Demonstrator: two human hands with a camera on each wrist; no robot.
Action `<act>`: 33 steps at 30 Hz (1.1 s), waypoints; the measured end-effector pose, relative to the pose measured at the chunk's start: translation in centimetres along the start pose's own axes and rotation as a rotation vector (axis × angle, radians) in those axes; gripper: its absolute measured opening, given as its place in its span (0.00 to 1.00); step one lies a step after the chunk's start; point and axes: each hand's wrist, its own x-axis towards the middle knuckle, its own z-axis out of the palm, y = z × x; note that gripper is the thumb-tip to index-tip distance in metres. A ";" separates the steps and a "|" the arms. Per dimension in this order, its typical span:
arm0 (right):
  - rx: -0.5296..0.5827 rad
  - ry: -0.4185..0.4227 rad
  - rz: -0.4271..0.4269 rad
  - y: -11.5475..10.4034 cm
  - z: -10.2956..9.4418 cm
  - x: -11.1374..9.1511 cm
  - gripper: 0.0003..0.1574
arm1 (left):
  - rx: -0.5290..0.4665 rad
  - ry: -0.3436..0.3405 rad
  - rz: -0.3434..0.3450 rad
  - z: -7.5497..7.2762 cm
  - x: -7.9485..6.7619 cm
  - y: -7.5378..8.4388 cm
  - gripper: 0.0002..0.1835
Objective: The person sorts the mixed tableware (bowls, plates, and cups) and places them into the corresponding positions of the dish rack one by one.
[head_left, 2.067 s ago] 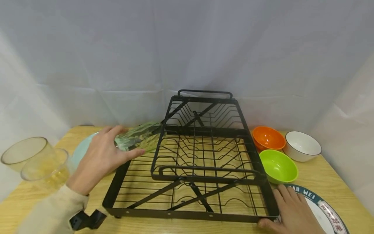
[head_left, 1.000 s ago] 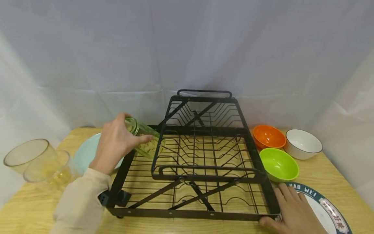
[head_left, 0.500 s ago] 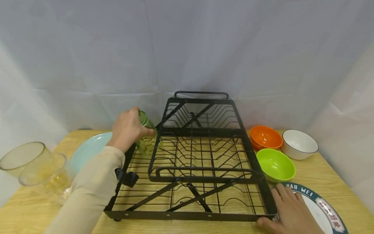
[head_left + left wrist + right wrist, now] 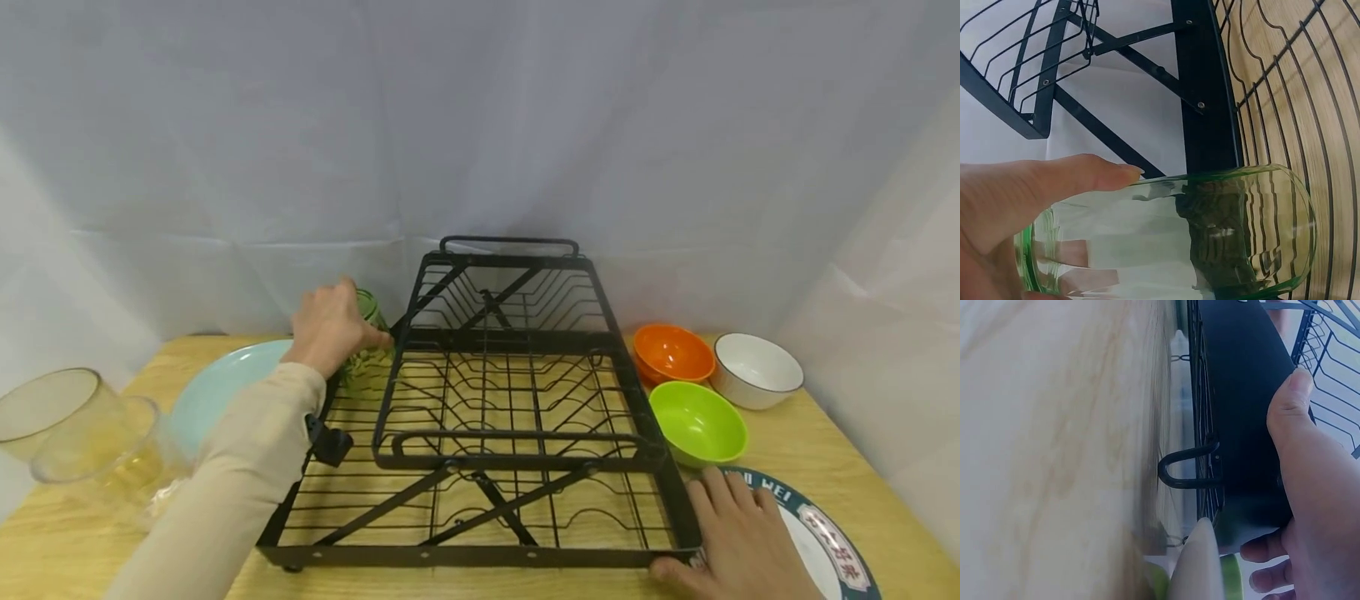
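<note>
A clear green drinking glass (image 4: pixel 369 371) stands about upright at the back left of the black two-tier dish rack (image 4: pixel 480 556), beside the upper tier. My left hand (image 4: pixel 327 328) holds the glass near its rim, hiding part of it in the head view. In the left wrist view, the thumb lies along the near side of the glass (image 4: pixel 1210 234) and fingers show through its wall; its base is at the lower wires. My right hand (image 4: pixel 750 537) grips the rack's front right corner. The right wrist view shows its thumb on the black side panel (image 4: pixel 1241 425) and fingers curled beyond the end.
Left of the rack lie a light blue plate (image 4: pixel 206 392) and two clear amber-tinted cups, one a wide cup (image 4: pixel 48 408). To the right sit an orange bowl (image 4: pixel 672 354), a white bowl (image 4: pixel 757 371), a lime green bowl (image 4: pixel 697 423) and a green-rimmed plate (image 4: pixel 832 533). A white curtain (image 4: pixel 480 125) hangs behind.
My left hand has carried the glass right and down over the rack's back left, turning it from lying tilted to nearly upright. The right hand has kept its hold on the corner.
</note>
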 end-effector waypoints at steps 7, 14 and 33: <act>0.019 0.038 -0.033 -0.1 -0.3 0.1 0.55 | 0.014 0.003 0.011 0.2 0.5 -0.4 0.36; 0.024 0.043 -0.023 -0.1 -0.3 -0.1 0.54 | 0.005 0.005 0.022 0.7 1.3 -0.3 0.41; 0.028 0.027 0.030 -0.4 -0.6 -0.1 0.54 | -0.055 -0.050 -0.004 0.7 1.6 -0.1 0.50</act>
